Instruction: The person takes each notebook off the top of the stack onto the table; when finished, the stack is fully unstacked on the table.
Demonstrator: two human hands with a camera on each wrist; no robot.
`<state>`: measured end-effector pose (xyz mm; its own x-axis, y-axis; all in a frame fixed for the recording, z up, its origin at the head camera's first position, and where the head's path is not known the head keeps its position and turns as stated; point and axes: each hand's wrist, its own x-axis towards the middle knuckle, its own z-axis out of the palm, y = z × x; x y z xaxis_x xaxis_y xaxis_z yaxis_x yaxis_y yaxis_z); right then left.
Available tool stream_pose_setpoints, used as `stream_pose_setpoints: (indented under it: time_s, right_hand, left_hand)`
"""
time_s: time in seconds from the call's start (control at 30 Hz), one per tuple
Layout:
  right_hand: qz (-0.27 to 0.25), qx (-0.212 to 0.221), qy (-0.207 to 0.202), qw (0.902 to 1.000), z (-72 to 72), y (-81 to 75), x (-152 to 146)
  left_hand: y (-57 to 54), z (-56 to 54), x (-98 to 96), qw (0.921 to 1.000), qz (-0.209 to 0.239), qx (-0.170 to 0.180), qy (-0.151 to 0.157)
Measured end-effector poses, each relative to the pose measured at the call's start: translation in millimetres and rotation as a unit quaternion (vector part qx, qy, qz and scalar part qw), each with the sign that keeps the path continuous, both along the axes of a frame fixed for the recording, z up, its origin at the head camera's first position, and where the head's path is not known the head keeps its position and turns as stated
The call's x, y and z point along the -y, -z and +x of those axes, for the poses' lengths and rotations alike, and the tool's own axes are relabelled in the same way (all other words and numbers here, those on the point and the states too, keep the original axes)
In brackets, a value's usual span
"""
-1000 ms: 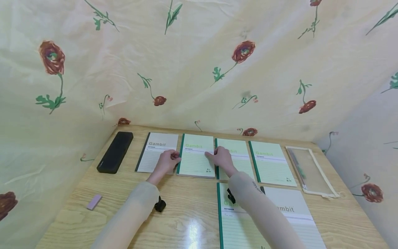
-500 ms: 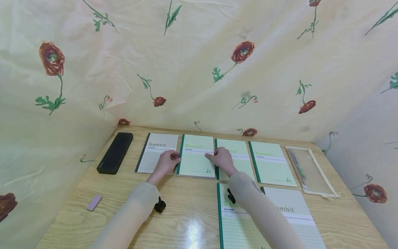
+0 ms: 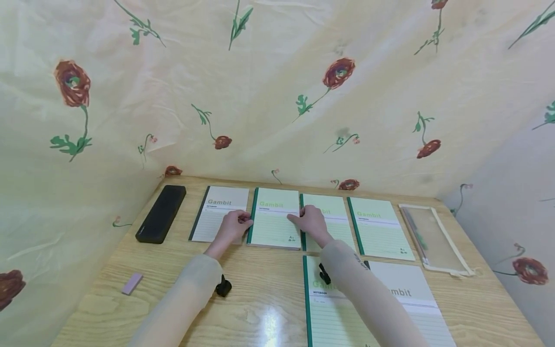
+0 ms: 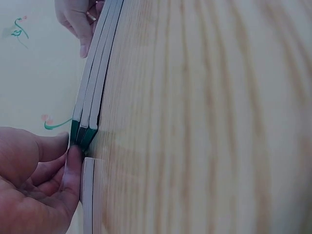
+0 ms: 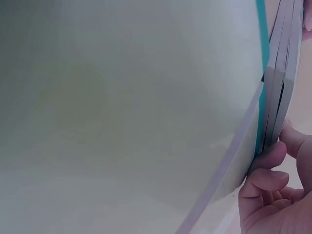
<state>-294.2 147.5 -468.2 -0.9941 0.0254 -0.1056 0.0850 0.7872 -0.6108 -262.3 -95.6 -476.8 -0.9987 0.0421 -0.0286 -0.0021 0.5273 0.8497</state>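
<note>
A stack of three notebooks, the top one pale green with a green spine, lies in the back row in the head view. My left hand grips its spine edge with thumb and finger, over part of a white, black-spined notebook. At the opposite edge, my right hand holds the stack, thumb along the cover's edge and other fingers curled at the side. Beneath that hand is another green notebook, partly hidden. The right wrist view shows the stack's page edges beside my fingers.
Another green notebook and a mesh zip pouch with pens lie right. Nearer are a green notebook and a white notebook, partly under the right sleeve. A black case and purple eraser lie left on the wooden table.
</note>
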Motion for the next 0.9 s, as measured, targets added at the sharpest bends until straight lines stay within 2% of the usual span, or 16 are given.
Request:
stream_pose_setpoints:
  time_s: [0.4, 0.57, 0.9]
  right_hand:
    - [0.010, -0.007, 0.002, 0.9999, 3.4, -9.6, -12]
    - [-0.021, -0.010, 0.000, 0.9997, 5.5, -12.6, -19]
    - [-0.107, 0.052, 0.043, 0.9920, 15.9, -17.5, -33]
  left_hand:
    - [1.1, -1.3, -0.3, 0.9999, -0.008, -0.005, -0.005]
    - [1.5, -1.2, 0.0, 1.0000, -0.005, -0.004, -0.006]
    - [0.8, -0.3, -1.2, 1.0000, -0.003, -0.001, -0.007]
